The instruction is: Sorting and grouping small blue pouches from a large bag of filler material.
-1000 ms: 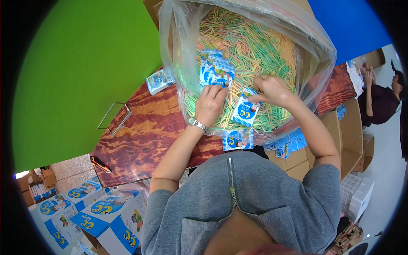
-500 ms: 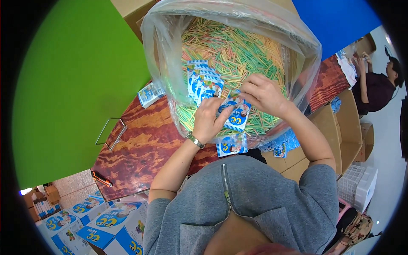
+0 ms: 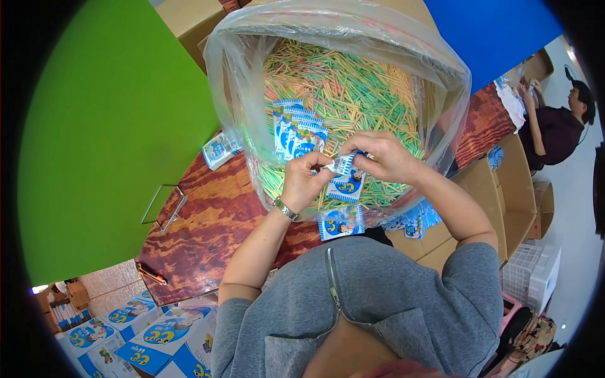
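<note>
Both hands pinch a small blue-and-white packet (image 3: 343, 164) over a big pile of thin pastel sticks (image 3: 353, 82). My left hand (image 3: 304, 179), with a metal watch on the wrist, grips its left edge between thumb and finger. My right hand (image 3: 384, 154) pinches the other side, its fingers partly hiding the packet. Just below lies another blue-and-white packet (image 3: 345, 190) on the sticks; its upper part is covered. Several similar packets (image 3: 302, 135) overlap on the pile left of my hands. A single packet (image 3: 341, 223) rests at the near edge of the clear plastic liner (image 3: 236, 82).
Left of the liner, a packet (image 3: 220, 150) and a wire handle (image 3: 167, 208) are on the reddish wooden table (image 3: 214, 201). An orange cutter (image 3: 151, 273) lies by its edge. Printed boxes (image 3: 170, 334) stand lower left, open cartons (image 3: 510, 183) at right. A person (image 3: 558, 129) works far right.
My hands have come closer together, and a packet is now lifted and turned between them. Before, the left hand lay over the packets with its thumb extended. The view has shifted slightly.
</note>
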The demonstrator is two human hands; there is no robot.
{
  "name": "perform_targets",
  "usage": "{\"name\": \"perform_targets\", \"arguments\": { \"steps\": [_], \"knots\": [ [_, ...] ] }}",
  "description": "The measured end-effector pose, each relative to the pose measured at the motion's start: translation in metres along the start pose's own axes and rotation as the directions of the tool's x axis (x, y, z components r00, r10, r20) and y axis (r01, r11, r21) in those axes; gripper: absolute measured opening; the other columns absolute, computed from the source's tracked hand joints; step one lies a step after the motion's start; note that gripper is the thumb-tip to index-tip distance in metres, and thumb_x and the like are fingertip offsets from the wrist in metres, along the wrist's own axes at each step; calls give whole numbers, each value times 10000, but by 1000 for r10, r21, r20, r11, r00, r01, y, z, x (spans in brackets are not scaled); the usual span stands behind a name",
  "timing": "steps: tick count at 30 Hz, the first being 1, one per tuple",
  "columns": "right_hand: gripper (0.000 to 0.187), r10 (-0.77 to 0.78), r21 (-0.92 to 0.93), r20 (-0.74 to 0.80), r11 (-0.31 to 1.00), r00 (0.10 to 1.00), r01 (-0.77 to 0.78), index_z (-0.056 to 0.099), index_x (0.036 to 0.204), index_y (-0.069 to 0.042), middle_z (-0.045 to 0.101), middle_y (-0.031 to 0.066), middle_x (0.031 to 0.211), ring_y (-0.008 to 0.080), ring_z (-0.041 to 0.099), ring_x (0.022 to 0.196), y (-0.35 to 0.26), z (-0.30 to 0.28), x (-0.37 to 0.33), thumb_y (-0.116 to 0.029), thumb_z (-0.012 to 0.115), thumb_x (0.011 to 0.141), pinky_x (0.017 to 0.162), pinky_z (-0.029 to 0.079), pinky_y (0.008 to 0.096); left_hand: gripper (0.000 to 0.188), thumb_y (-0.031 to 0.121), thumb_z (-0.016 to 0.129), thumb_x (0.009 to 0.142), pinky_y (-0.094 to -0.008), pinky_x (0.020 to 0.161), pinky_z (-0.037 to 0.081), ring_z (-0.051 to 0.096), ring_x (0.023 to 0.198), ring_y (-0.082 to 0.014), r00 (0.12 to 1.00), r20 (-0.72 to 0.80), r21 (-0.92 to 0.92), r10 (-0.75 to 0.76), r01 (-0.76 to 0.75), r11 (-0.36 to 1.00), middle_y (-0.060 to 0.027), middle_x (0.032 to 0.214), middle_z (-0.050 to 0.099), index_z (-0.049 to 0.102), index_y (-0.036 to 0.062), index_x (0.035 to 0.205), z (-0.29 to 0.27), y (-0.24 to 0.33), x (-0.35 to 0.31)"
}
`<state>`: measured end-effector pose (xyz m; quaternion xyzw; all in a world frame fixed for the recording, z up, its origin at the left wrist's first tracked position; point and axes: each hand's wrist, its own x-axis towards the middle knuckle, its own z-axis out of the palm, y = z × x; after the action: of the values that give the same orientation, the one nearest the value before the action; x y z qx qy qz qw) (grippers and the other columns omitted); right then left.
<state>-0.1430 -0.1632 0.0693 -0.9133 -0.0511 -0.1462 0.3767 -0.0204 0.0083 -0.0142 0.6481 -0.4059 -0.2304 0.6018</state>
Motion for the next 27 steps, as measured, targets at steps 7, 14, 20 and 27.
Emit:
{"name": "perform_targets", "arguments": {
  "steps": [7,14,20,27],
  "knots": [
    [161,89,-28,4,996,996,-89,658,958,-34,648,115,839,259,658,731,-1,-11,12,-121,710,833,623,496,352,198,192,693,890,-291,519,408,523,585,-83,999,22,-34,48,-47,998,-54,647,599,665,4,833,5,8,3],
    [169,-29,-71,-22,997,999,28,657,991,-22,642,120,840,255,649,743,2,0,4,-122,686,858,638,492,351,295,199,828,761,-263,500,392,473,572,-61,997,14,1,-69,69,998,6,610,555,592,30,712,-4,-1,0],
    [179,173,-389,-175,892,969,-229,637,1019,-4,657,164,866,332,647,777,65,-61,-21,-53,635,847,719,525,400,343,195,850,739,-245,499,374,424,566,-54,991,8,16,-133,133,991,30,610,515,544,49,691,-7,2,-3],
    [166,563,-785,-69,479,824,-393,598,940,21,632,237,946,413,662,868,102,-61,-63,11,554,780,754,553,460,327,199,840,758,-238,492,363,415,565,-47,987,43,-28,-156,157,987,39,603,501,555,45,713,-5,2,-5]
  ]
}}
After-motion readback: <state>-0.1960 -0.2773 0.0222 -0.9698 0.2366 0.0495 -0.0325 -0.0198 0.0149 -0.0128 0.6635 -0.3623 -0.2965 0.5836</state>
